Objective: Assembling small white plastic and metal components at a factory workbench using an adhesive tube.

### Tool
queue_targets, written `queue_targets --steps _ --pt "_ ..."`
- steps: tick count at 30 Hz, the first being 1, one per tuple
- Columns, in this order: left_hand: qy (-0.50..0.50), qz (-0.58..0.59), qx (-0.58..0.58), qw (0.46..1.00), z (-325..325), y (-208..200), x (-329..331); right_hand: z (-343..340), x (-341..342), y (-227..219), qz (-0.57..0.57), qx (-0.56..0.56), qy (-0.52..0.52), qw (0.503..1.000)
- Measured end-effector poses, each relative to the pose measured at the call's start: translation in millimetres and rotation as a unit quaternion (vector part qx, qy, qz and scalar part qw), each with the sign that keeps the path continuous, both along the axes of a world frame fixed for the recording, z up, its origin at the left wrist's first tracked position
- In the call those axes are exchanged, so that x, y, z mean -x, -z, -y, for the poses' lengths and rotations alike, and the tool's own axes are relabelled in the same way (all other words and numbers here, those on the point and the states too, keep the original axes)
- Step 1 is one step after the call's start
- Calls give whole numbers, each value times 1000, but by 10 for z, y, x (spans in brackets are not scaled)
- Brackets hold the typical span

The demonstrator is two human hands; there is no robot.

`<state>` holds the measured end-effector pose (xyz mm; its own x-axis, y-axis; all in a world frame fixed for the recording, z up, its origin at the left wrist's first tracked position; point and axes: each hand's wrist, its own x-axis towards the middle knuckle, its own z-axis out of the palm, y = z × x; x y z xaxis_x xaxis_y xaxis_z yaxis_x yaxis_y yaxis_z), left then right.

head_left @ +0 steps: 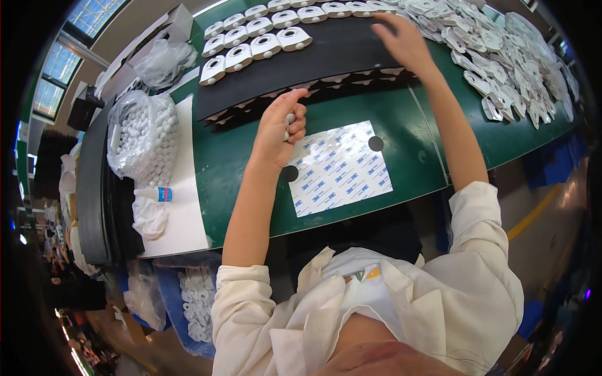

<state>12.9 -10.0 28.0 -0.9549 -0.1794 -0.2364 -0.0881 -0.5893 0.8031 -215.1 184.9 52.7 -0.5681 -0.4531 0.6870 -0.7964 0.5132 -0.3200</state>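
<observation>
My left hand (273,130) is curled closed around several small white balls (289,126), which show between its fingers. It is held above the green table, in front of the black board's near edge. At the far right of the black board (342,47), my right hand (406,45) reaches out with thumb and fingers apart. Its fingertips are at the end of a row of white plastic parts (266,46); whether they touch one, I cannot tell. These parts have a round dark opening, and several carry a white ball at the near end.
Loose white parts (483,62) are heaped at the right. A clear bag of white balls (147,135) stands left, beside a small bottle (154,193). A white sheet with blue print (343,168) and two black discs lies on the green table (235,169). Blue bins sit below.
</observation>
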Motion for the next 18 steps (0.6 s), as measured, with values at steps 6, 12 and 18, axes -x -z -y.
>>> queue_targets --steps 6,12,18 --pt "6 14 -47 999 -30 42 33 -846 273 631 177 197 68 962" --pt "-4 30 -74 997 23 109 32 -732 110 733 400 342 -80 846" --pt "0 28 -77 997 47 125 44 -721 51 720 433 384 -80 811"
